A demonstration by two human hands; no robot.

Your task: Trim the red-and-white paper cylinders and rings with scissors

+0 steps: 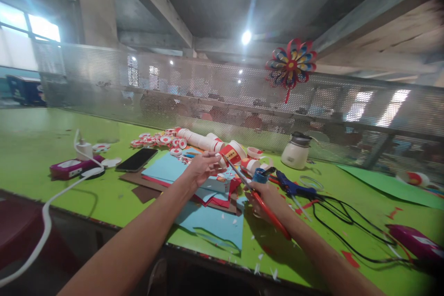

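Observation:
My left hand point(202, 169) is closed, its fingertips pinching the edge of a red and white paper cup point(233, 153) above a stack of coloured paper. My right hand point(268, 199) grips scissors point(272, 217) with red handles, their blades pointing up and left, close against the cup. Whether the blades have cut into the cup, I cannot tell. Beneath my hands lie light blue sheets point(163, 165) over red and brown ones. Just beyond my right hand is a blue roll of tape point(260, 175), partly hidden. A blue glue gun point(293, 185) lies to its right.
Stacked white cups point(197, 139) and red-white paper discs point(149, 140) lie behind the paper. A phone point(137, 160) and a purple power strip point(74, 168) with white cable are left. A white kettle-like jug point(296, 151), black cables and green paper point(388, 185) are right. A perforated screen point(208, 83) stands behind.

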